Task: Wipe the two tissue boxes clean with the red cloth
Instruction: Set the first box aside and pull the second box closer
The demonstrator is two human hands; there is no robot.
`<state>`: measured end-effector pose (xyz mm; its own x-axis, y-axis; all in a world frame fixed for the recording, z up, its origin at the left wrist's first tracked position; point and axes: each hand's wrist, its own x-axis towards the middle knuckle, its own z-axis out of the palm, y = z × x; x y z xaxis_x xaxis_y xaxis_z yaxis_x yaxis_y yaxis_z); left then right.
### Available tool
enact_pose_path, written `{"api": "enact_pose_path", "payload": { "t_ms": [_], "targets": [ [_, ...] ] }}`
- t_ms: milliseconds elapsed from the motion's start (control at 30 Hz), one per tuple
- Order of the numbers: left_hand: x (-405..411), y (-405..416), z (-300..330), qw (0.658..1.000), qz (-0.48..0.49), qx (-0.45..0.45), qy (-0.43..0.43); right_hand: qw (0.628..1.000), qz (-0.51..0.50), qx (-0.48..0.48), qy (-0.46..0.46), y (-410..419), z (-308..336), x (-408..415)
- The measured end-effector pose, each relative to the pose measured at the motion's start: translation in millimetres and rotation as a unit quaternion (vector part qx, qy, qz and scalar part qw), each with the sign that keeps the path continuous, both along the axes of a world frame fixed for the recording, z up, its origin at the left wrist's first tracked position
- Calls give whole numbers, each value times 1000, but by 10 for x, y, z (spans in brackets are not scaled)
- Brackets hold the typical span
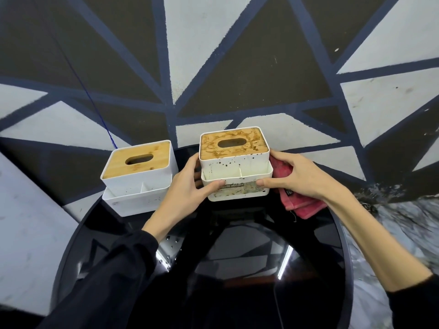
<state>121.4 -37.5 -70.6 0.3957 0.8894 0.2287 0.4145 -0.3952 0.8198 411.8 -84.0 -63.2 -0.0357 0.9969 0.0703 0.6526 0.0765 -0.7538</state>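
Note:
Two white tissue boxes with bamboo lids stand on a round black table (237, 245). The right tissue box (234, 162) is stained brown on its lid and spotted on its front. My left hand (190, 186) grips its left side, thumb across the front tray. My right hand (297, 176) grips its right side, thumb on the front, and holds the red cloth (301, 205) against that side; the cloth hangs below my palm. The left tissue box (140, 179) looks clean on top and stands untouched beside it.
The glossy table top carries a few water drops (167, 250) near my left sleeve. Beyond the table's far rim lies a floor painted in grey, brown and dark-blue triangles (213, 67). A thin blue cord (99, 115) runs down toward the left box.

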Motion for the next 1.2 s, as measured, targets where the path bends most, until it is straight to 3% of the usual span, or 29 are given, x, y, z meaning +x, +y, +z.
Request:
{"api": "enact_pose_path", "payload": {
  "t_ms": [767, 1200],
  "targets": [
    [-917, -1759, -90, 999, 16, 28, -39, 998, 39, 46, 35, -1520, -240, -869],
    [-1109, -2000, -257, 999, 21, 23, -32, 999, 25, 24, 22, -1752, -318, -1075]
  ]
}}
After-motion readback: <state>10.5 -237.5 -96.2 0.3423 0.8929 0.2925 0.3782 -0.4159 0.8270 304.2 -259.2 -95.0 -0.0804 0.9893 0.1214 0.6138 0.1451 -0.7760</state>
